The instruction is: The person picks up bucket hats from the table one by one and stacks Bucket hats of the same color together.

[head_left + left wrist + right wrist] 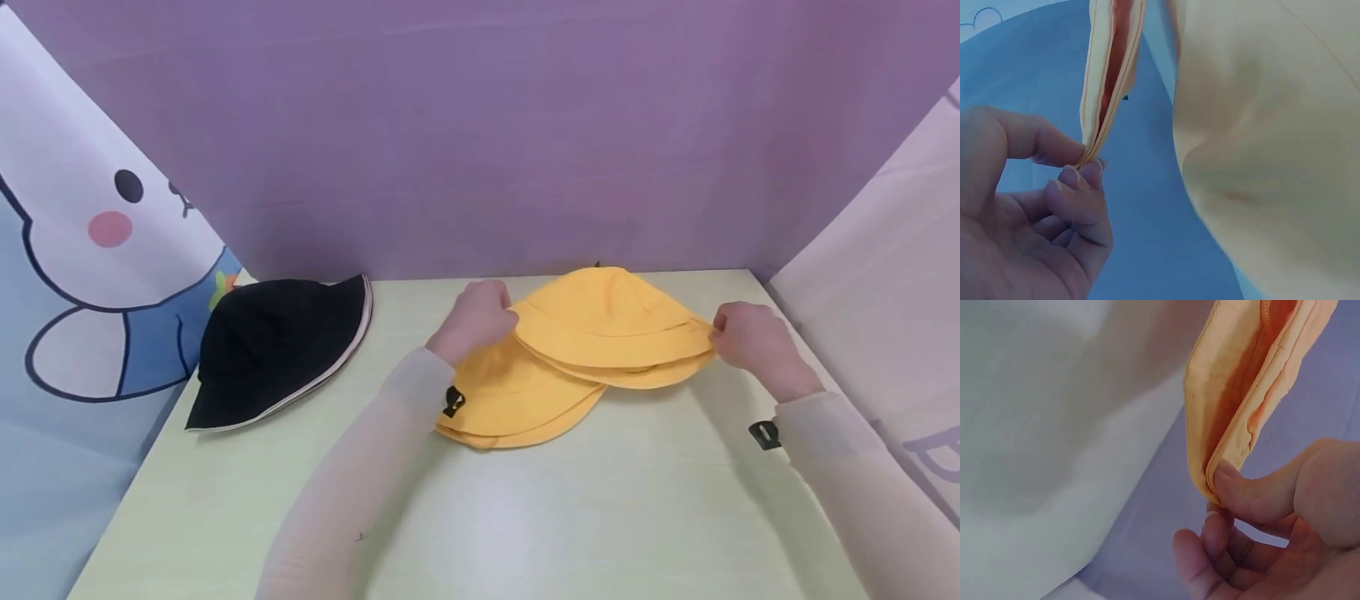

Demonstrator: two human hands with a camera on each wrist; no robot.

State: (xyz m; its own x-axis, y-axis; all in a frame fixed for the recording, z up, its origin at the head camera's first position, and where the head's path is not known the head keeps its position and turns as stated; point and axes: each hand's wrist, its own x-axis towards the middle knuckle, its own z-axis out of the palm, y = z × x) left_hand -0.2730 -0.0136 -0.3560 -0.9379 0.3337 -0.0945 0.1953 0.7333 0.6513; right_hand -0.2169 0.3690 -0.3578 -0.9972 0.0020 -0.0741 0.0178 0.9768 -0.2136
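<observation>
A folded yellow bucket hat is stretched between both hands, its brim edge facing me. My left hand pinches one brim corner; in the left wrist view thumb and fingertips meet on the layered brim. At the opposite corner my right hand pinches the brim, and the right wrist view shows the brim parted above the thumb. Below and to the left, a second yellow bucket hat lies flattened on the table, partly hidden by the held hat and left wrist.
A black bucket hat with a pale brim edge lies on the table's left side. The pale table ends at a purple cloth behind. Printed cloth with a rabbit hangs at left, and a whitish cloth at right.
</observation>
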